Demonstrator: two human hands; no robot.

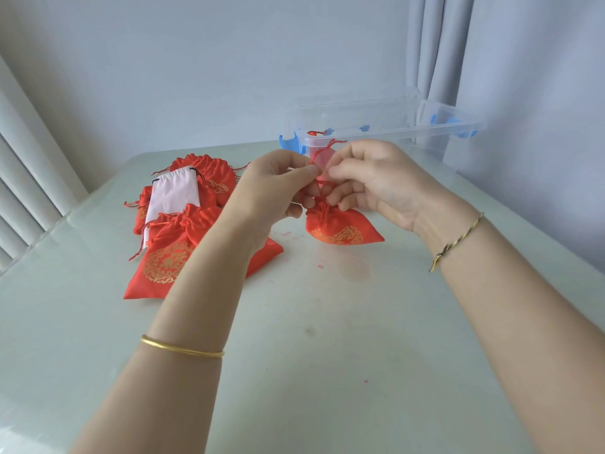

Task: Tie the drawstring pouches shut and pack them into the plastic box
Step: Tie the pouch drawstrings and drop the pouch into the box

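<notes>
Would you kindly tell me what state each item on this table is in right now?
Red pouch: mouth gathered, held by its cord.
Drawstring: pinched between both hands.
Left hand: pinching drawstring.
Right hand: pinching drawstring.
Pile of red pouches: lying loose, unpacked.
White pouch: flat on the pile.
Plastic box: lid state unclear.

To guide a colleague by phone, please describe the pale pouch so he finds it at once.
On the table, find the heap of red pouches left of the left hand. The pale pouch lies in that heap. It alone is pinkish-white with dark cords, not red with gold print.
</notes>
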